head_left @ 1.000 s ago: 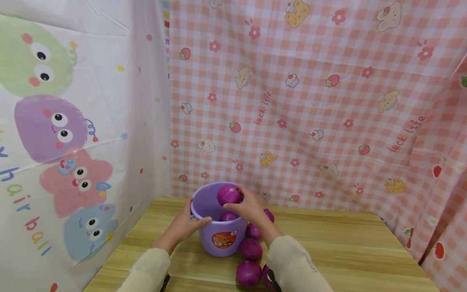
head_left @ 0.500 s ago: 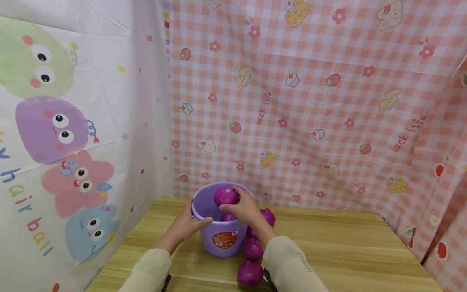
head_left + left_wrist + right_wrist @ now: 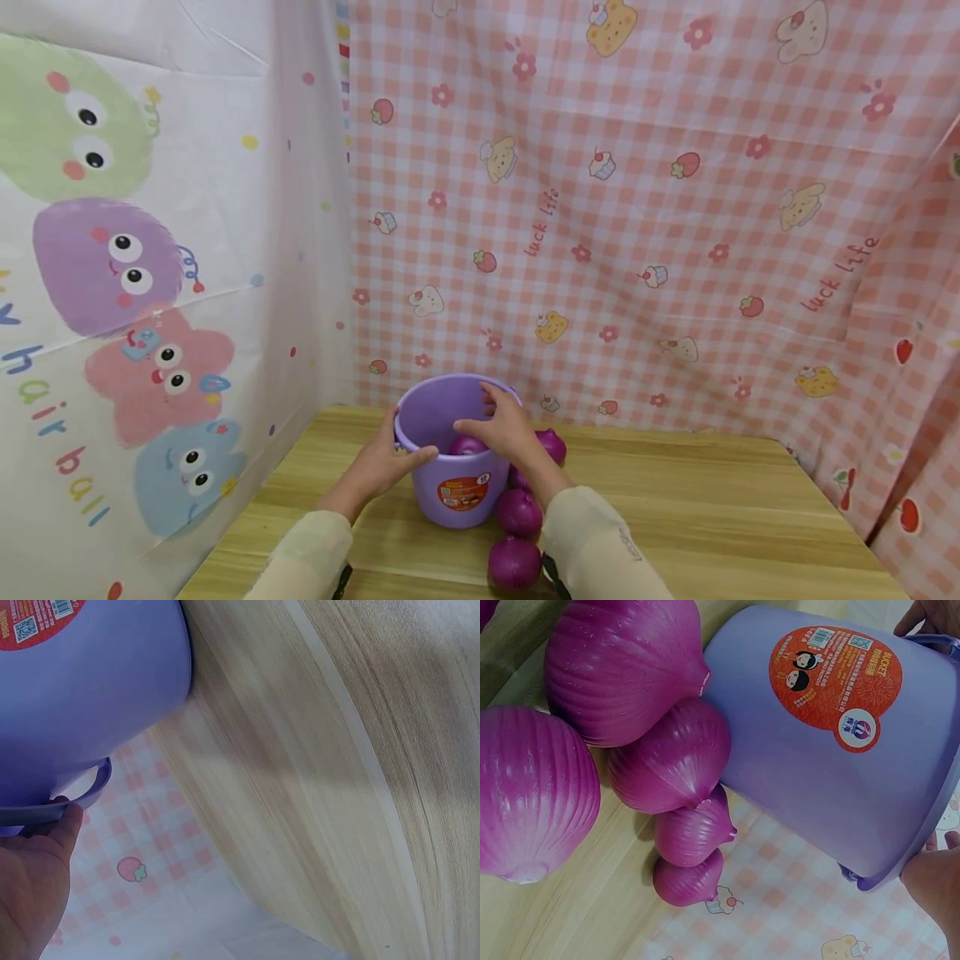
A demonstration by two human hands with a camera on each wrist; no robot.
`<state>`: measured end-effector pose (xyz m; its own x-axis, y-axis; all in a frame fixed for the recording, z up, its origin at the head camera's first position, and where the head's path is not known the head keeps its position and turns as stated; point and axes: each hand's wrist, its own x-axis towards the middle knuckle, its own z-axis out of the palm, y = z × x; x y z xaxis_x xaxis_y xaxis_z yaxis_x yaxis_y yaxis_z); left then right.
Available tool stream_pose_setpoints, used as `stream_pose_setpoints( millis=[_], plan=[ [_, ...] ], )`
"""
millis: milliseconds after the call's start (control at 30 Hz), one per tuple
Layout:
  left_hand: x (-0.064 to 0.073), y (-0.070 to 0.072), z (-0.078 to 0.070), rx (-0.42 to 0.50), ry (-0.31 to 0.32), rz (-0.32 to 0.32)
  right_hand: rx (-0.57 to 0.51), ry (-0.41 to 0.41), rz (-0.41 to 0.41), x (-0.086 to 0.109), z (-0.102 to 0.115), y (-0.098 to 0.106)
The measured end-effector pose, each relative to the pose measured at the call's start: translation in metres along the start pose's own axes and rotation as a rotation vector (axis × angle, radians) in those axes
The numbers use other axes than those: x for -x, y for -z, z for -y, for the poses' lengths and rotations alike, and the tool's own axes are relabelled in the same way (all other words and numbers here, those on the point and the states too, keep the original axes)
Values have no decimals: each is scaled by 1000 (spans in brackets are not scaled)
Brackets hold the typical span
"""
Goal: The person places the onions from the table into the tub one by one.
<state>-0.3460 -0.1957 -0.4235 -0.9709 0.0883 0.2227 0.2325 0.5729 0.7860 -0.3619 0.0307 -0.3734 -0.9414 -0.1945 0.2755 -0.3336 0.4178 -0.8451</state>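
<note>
A purple bucket (image 3: 429,492) with a red label stands upright on the table. My left hand (image 3: 375,468) grips its left rim, the thumb lying over the front edge; the left wrist view shows fingers at the rim beside the handle lug (image 3: 97,784). Over the right side of the mouth, my right hand (image 3: 510,429) is spread with nothing in it, its fingertips inside the rim. One purple onion (image 3: 468,446) shows inside the bucket; the rest of the inside is hidden by the front wall. Close along the bucket's right side sit several more purple onions (image 3: 671,757).
The wooden table (image 3: 690,517) stretches to the right of the onions. A pink checked cloth (image 3: 637,250) hangs behind it, and a white cartoon-print cloth (image 3: 300,250) hangs on the left. The nearest onion (image 3: 514,562) lies near my right sleeve (image 3: 600,542).
My right hand moved slightly left over the bucket and let go of an onion, which dropped inside out of sight. My left hand has stayed on the rim.
</note>
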Motion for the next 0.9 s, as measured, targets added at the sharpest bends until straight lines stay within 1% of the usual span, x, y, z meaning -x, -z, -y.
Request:
stream_pose_setpoints(
  millis=[433,600,900],
  plan=[
    [0,0,0,4,9,8,-5,6,8,1,-2,2],
    [0,0,1,10,3,5,-7,4,15,2,-2,4],
    [0,0,0,22,3,4,-48,-14,15,6,-3,12]
  ],
)
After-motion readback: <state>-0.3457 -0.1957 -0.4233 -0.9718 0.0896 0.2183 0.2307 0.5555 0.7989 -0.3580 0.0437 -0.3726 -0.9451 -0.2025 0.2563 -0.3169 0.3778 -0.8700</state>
